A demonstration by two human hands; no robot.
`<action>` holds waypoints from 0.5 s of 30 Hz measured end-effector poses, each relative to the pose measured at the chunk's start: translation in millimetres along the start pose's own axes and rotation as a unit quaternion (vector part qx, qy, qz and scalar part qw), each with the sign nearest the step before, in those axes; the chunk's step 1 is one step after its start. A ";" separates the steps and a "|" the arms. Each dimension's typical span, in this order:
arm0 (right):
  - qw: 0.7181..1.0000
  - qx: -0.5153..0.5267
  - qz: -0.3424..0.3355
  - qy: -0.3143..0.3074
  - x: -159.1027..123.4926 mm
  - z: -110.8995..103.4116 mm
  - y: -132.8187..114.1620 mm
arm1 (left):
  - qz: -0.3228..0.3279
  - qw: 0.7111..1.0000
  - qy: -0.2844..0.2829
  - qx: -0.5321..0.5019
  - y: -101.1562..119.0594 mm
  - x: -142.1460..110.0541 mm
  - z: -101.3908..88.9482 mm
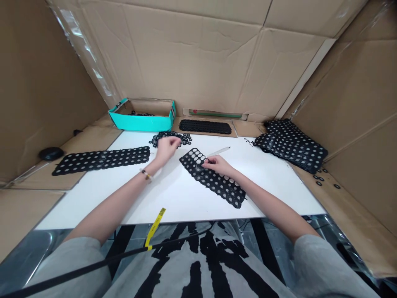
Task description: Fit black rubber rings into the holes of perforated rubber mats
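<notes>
My left hand hangs over the far side of a loose pile of small black rubber rings, its fingertips pinched together at the pile. Whether those fingers hold a ring is too small to tell. My right hand lies on a black perforated mat set diagonally on the white tabletop. Its round holes show white, and pale discs fill the far end. A white pen lies just beyond my right fingers. Another dotted black mat lies to the left.
A teal box holding black rings stands at the back left. Beyond the table lies a dark mat, and a stack of black mats sits at the right. Loose rings dot the cardboard. Cardboard walls surround everything.
</notes>
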State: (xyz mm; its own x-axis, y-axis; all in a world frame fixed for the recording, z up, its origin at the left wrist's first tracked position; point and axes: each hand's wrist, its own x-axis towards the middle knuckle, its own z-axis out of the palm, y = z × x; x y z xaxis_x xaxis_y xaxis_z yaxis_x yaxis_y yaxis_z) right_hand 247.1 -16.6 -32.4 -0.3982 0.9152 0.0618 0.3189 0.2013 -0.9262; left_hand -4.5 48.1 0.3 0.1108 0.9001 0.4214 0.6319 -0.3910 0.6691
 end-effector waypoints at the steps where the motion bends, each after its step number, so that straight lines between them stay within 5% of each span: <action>1: 1.000 0.001 0.004 -0.002 -0.2 0.6 0.5 | -0.009 0.999 0.044 0.029 -10.1 6.9 -8.4; 6: 1.000 -0.002 0.011 0.004 -0.7 2.1 1.1 | 0.018 0.975 0.064 0.210 -43.9 20.5 -36.7; 10: 1.000 0.001 0.007 0.008 0.0 2.7 -1.6 | 0.074 0.976 0.052 0.200 -26.0 14.4 -32.4; 13: 1.000 -0.001 0.011 0.017 0.6 4.3 -2.8 | 0.195 0.973 -0.070 0.099 7.9 -0.8 -17.7; 15: 1.000 -0.006 0.016 0.023 0.6 5.0 -3.5 | 0.262 0.945 -0.184 0.062 29.8 -16.6 -4.2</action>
State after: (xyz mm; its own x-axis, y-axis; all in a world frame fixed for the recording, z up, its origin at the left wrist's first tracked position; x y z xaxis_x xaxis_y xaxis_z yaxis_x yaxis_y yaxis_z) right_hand 241.5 -18.5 -31.0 -0.3476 0.9363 0.0498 0.3414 0.1758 -0.9233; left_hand 9.3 20.7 15.8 0.6783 0.6045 0.4176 0.4992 -0.7962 0.3418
